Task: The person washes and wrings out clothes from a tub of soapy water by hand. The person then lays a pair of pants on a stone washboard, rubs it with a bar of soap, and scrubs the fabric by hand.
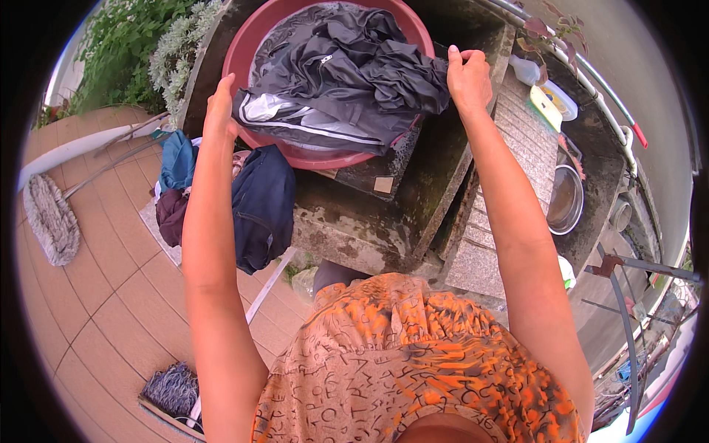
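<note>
A wet black garment point(354, 72) with white piping and a zipper lies bunched in a large red plastic basin point(327, 160) that holds soapy water. At the basin's left rim, my left hand point(221, 108) grips one edge of the garment, where a pale lining shows. Across the basin, my right hand point(469, 80) pinches the garment's other end between thumb and fingers. The cloth is spread between both hands, over the near part of the basin.
The basin stands in a concrete sink point(354, 227). Dark blue clothing point(263, 205) and other clothes hang or lie at its left. A ribbed stone washboard point(487, 238), a scrub brush point(545, 108) and a metal bowl point(565, 199) are on the right. A mop head point(51, 220) rests on the tiles.
</note>
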The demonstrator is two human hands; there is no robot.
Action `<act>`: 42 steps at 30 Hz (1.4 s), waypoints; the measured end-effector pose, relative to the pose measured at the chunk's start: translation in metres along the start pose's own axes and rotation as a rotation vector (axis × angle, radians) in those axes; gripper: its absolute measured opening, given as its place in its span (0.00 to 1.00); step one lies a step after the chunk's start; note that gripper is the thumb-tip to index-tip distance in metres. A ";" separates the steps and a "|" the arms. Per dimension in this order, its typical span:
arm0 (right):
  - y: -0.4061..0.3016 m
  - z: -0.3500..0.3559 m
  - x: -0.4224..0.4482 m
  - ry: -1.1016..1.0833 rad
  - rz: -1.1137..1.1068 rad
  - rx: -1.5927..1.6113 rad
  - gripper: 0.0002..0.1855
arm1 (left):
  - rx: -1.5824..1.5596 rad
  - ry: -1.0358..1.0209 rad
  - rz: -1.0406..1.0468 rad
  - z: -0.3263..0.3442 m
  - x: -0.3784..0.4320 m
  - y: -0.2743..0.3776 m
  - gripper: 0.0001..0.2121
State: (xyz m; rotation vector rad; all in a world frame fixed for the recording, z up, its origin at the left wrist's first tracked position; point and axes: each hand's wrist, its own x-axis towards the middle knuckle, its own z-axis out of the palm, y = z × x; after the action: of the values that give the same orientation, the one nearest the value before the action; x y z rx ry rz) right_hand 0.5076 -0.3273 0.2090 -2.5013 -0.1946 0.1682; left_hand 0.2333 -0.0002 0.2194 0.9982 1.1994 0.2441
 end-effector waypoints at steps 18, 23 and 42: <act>-0.007 0.266 0.015 -0.377 -0.744 -0.401 0.36 | 1.768 -0.048 0.678 0.129 0.169 -0.121 0.30; -0.020 0.271 0.042 -0.655 -0.567 -0.376 0.28 | 1.726 -0.161 0.580 0.135 0.195 -0.124 0.25; -0.161 -0.037 -0.049 -0.585 -0.464 0.827 0.14 | 0.085 0.050 -0.003 0.057 0.126 -0.064 0.22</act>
State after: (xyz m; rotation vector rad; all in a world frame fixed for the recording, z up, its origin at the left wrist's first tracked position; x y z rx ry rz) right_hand 0.4500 -0.2286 0.3374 -1.4863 -0.7602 0.6370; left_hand 0.3104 0.0144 0.0892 1.0696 1.2656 0.2178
